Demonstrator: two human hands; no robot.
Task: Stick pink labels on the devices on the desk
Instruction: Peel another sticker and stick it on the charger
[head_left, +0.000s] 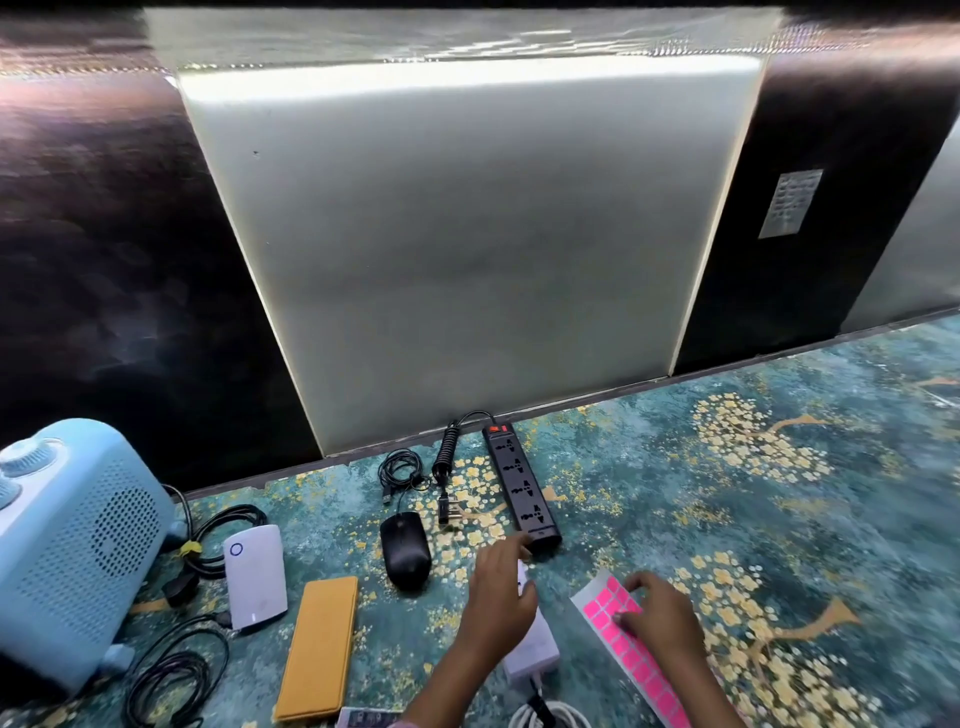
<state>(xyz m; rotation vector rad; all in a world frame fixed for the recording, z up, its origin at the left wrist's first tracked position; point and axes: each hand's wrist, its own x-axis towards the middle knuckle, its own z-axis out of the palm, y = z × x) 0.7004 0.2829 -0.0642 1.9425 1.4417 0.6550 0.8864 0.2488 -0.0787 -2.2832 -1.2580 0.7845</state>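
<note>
White cable coil (548, 716) lying at near edge of bench (779, 493), running up to white adapter (537, 649). The left grip (501, 597) is lying over the adapter's far end, index finger reaching to the near end of black power strip (519, 483). Cannot tell whether it is holding the adapter or only resting on it. The right grip (662, 616) is wide, spread fingertips pressing on pink label sheet (641, 670), which is lying toward the near edge. Black mouse (405, 551) sitting left of the strip.

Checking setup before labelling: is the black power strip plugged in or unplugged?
Unplugged: the power strip has its plug lying loose on the patterned surface beside the mouse, and its cord is bundled in a coil.
</note>
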